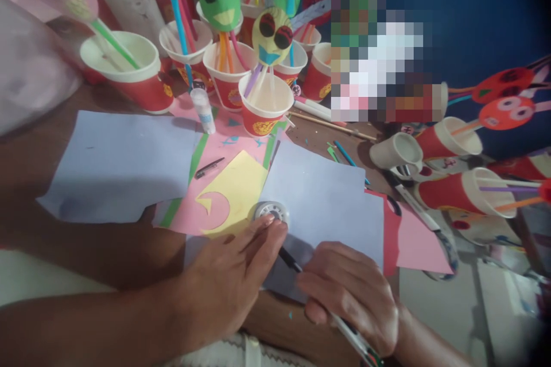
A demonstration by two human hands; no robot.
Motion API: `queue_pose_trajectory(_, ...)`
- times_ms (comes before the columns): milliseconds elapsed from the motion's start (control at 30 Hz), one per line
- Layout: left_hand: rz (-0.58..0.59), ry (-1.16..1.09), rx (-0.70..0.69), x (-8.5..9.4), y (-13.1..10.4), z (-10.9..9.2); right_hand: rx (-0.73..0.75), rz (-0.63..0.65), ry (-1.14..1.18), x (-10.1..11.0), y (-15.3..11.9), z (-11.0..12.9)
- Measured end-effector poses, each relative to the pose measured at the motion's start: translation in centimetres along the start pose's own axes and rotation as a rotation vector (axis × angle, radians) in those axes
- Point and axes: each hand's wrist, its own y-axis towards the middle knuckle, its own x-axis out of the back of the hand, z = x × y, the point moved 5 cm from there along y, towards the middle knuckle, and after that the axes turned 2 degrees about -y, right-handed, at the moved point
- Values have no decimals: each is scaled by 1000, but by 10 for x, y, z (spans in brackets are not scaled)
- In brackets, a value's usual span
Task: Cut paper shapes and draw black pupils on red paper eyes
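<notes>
My left hand (pixel 236 272) presses its fingertips on a round white disc-shaped object (pixel 272 213), its fingers close together. The disc rests at the left edge of a light blue paper sheet (pixel 327 200). My right hand (pixel 350 295) is curled around a black and white pen (pixel 350 332), whose dark end points up-left to just beside my left fingers. Under and left of the disc lies yellow paper (pixel 241 180) with a round cut-out showing pink. Another blue sheet (pixel 120 166) lies farther left, and a small black pen (pixel 209 168) rests on pink paper between the sheets.
Red and white paper cups (pixel 264 106) with decorated paper faces on straws stand across the back and right. A glue stick (pixel 202 110), a white mug (pixel 396 152), a marker (pixel 415 203) and a thin wooden stick (pixel 333 125) lie or stand nearby.
</notes>
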Motion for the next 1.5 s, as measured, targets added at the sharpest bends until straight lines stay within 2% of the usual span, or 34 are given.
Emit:
queue_pose_trajectory(267, -40, 80, 41, 3, 3, -8, -152, -86, 38, 23, -6, -18)
queue_pose_trajectory(367, -58, 86, 24, 3, 3, -10, -292, -121, 102, 38, -11, -30)
queue_pose_trajectory(467, -83, 77, 8, 2, 2, -9, -454, -231, 173, 49, -16, -43)
queue_pose_trajectory(533, -100, 70, 22, 0, 2, -9, -473, -306, 207, 50, -15, -47)
queue_pose_trajectory(600, -122, 61, 47, -1, 1, -8, -444, -324, 195, 44, -9, -48)
queue_pose_trajectory(700, -140, 54, 72, -4, 1, -9, -443, -273, 140, 27, 0, -51)
queue_pose_trajectory(800, -138, 62, 62, -4, 1, -10, -465, -181, 193, 8, 7, -55)
queue_pose_trajectory(933, -125, 73, 53, -4, 1, -10, -384, -47, 227, -10, 13, -53)
queue_pose_trajectory(1133, -166, 55, 85, -3, 1, -10, -291, 70, 167, -20, 15, -47)
queue_pose_trajectory(1267, -154, 59, 42, -3, 0, -10, -191, 105, 80, -24, 14, -44)
queue_pose_trajectory(1400, -116, 25, 42, -3, -1, -6, -176, 140, 79, -26, 11, -46)
queue_pose_trajectory(1500, -132, 19, 17, -1, -1, -5, -190, 111, 92, -27, 9, -48)
